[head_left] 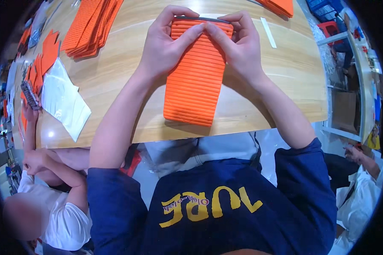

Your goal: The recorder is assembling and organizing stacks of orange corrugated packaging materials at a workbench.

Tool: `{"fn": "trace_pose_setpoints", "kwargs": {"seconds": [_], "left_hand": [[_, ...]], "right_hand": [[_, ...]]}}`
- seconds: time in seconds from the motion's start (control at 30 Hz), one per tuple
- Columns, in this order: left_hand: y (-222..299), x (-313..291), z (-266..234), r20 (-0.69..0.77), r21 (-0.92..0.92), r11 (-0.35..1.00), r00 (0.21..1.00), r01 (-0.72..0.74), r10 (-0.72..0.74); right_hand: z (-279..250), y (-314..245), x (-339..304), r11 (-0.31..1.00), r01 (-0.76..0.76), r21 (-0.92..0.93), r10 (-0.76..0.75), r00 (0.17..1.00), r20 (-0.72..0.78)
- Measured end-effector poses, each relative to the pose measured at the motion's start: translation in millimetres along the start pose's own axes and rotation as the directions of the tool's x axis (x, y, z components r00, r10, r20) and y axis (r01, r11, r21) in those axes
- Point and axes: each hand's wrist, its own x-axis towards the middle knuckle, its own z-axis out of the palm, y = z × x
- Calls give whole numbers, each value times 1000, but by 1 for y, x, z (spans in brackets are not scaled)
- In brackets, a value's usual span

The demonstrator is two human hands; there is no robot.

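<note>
An orange ribbed panel, wide at the far end and narrower toward me, hangs from both my hands above the table near its front edge. My left hand grips the far left corner, thumb on the ribbed face and fingers curled behind. At the far right corner my right hand pinches it the same way. The two thumb tips nearly meet at the middle of the top edge. Along that edge runs a thin dark strip, partly covered by my fingers. What lies behind the panel is hidden.
Stacked orange ribbed panels lie at the far left, more orange pieces at the far right. A thin white strip rests on the wooden table. White sheets lie left, near a seated co-worker's hand. Another person sits right.
</note>
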Motion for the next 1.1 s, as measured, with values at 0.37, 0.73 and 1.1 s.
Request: {"fn": "trace_pose_setpoints", "kwargs": {"seconds": [0.37,0.73,1.1], "left_hand": [[-2,2,-2,67,-121,992,997,-21,29],[-10,4,-5,47,-85,996,999,-3,7],[-8,4,-5,79,124,990,996,-60,50]], "right_hand": [[0,14,-7,991,105,80,-106,994,8],[-1,8,-4,995,57,81,-55,998,-30],[-25,0,15,953,129,-275,-94,986,139]]}}
